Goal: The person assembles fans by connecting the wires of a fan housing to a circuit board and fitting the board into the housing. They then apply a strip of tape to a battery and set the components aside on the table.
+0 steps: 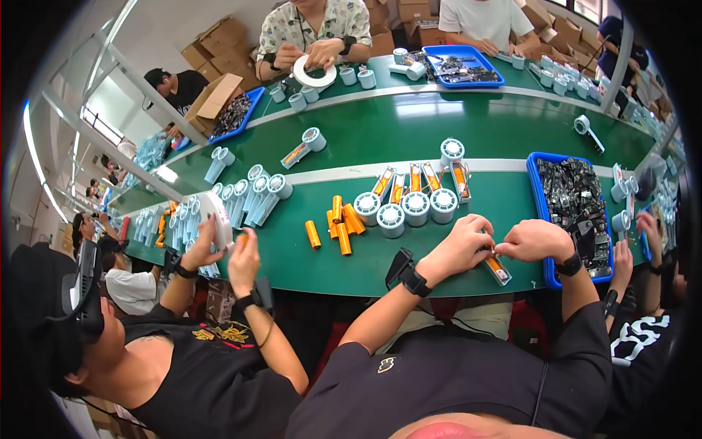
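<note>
At the near edge of the table, my left hand (468,245) is closed on a light-blue handheld fan (500,272), whose open handle shows an orange battery. My right hand (535,241) is bent over the handle's upper end with its fingers pinched; what they hold is too small to make out. The fan's head is hidden by my hands. Just beyond stand several fans (415,208) with round grilled heads and orange cells in their open handles. Left of these, loose orange batteries (344,219) lie in a small pile.
A blue tray (537,212) of dark electronic parts sits right of my hand. A co-worker at left holds a white ring-shaped roll (216,219) near many fan bodies (256,196). A green belt (365,132) runs beyond, with people opposite. Another person's hands (621,267) are at right.
</note>
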Demonstrator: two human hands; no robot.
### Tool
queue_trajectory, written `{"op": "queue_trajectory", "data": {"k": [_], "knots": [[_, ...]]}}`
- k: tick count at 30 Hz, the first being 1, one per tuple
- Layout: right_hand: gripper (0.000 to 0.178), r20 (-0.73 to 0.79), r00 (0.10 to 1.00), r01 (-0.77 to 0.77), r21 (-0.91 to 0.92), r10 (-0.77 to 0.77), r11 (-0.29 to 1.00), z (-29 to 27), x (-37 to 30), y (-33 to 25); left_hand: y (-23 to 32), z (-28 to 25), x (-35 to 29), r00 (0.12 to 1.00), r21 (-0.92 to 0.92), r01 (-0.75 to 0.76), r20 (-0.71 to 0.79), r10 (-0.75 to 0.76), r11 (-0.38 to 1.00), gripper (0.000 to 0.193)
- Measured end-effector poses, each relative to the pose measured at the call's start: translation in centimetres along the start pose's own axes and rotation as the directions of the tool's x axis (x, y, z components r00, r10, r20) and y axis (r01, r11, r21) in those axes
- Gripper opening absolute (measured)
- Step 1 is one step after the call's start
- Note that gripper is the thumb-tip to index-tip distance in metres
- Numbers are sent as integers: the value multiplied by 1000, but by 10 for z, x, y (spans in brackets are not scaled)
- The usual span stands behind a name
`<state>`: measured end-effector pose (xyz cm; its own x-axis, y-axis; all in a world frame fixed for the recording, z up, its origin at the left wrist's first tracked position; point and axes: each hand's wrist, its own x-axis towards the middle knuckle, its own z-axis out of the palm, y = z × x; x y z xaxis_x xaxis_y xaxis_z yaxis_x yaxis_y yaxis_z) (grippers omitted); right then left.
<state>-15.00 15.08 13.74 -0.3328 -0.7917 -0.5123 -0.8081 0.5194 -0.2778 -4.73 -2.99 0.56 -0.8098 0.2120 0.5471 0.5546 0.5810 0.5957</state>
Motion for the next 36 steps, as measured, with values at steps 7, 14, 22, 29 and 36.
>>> {"op": "queue_trajectory", "data": {"k": [7, 14, 22, 29, 36], "knots": [[26, -247, 969, -31, -86, 9, 996, 30, 9, 20, 2, 1, 3, 999, 26, 50, -19, -50, 998, 13], [24, -462, 880, 112, 428, 111, 897, 71, 8, 25, 17, 7, 5, 989, 137, 148, -48, -142, 979, 19], [23, -691, 704, 418, 590, 164, 691, 130, 22, 26, 18, 14, 1, 979, 216, 188, -120, -165, 958, 10], [28, -674, 649, 402, 698, 353, 593, 159, 26, 36, 31, 29, 6, 970, 507, 238, -163, -178, 829, 8], [30, -612, 741, 332, 691, 275, 641, 153, 21, 37, 48, 24, 13, 972, 619, 212, -52, -229, 756, 15]]}}
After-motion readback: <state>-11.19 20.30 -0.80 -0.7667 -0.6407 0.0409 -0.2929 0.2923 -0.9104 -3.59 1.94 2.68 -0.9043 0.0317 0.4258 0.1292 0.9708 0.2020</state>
